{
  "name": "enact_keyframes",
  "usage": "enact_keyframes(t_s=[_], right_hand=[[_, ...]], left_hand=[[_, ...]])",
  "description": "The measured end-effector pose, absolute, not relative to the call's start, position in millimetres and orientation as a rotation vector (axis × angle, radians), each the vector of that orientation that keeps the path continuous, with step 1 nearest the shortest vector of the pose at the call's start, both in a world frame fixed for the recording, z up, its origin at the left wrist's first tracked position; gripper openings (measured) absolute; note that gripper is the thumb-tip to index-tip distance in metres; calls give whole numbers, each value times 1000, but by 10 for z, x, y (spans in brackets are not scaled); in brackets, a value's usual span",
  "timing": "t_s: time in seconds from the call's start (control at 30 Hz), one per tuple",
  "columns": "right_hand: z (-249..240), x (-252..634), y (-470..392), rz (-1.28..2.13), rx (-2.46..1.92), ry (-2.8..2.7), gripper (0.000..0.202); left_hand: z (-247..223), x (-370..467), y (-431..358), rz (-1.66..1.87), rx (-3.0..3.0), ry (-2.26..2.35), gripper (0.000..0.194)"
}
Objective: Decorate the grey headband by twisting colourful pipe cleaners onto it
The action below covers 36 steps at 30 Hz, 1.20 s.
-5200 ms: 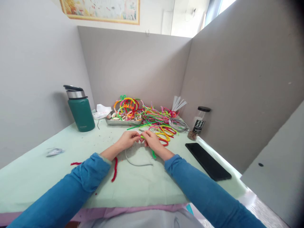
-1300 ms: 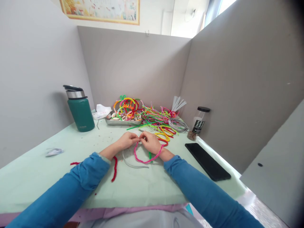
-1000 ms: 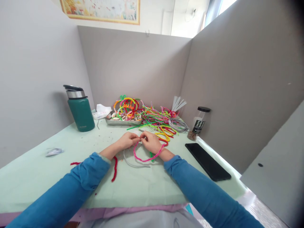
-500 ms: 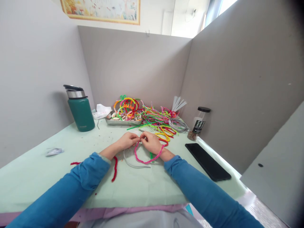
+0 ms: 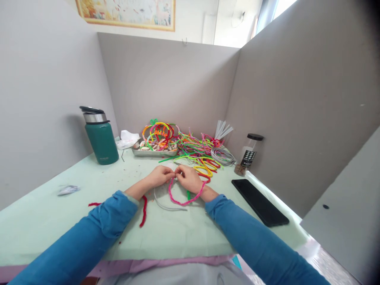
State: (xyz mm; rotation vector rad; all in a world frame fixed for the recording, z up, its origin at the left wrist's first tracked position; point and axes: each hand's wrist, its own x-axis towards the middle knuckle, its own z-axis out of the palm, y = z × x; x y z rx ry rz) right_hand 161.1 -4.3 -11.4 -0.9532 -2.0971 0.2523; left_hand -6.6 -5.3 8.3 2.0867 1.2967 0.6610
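Fingers (image 5: 169,174) of our 2 hands meet tip to tip, pinched together — left hand (image 5: 160,175) and right hand (image 5: 188,177) clamped on a pink fuzzy stem (image 5: 184,204), which curves toward us over the bench (image 5: 178,237) and runs to our right wrist (image 5: 208,193). Grey wire (image 5: 169,208) lies near the curve; 1 red piece (image 5: 144,213) rests beside our left sleeve (image 5: 114,215). Farther back — a metal tray (image 5: 154,153) beside tangled, coloured stems (image 5: 197,145).
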Motion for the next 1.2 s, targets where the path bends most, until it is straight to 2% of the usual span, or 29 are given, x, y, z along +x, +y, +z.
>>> enact_keyframes(t_s=[1.2], right_hand=[[-124,1610,-43,264,-996,-2119,9]], left_hand=[[91,-72,-51,645,2097,1250,37]])
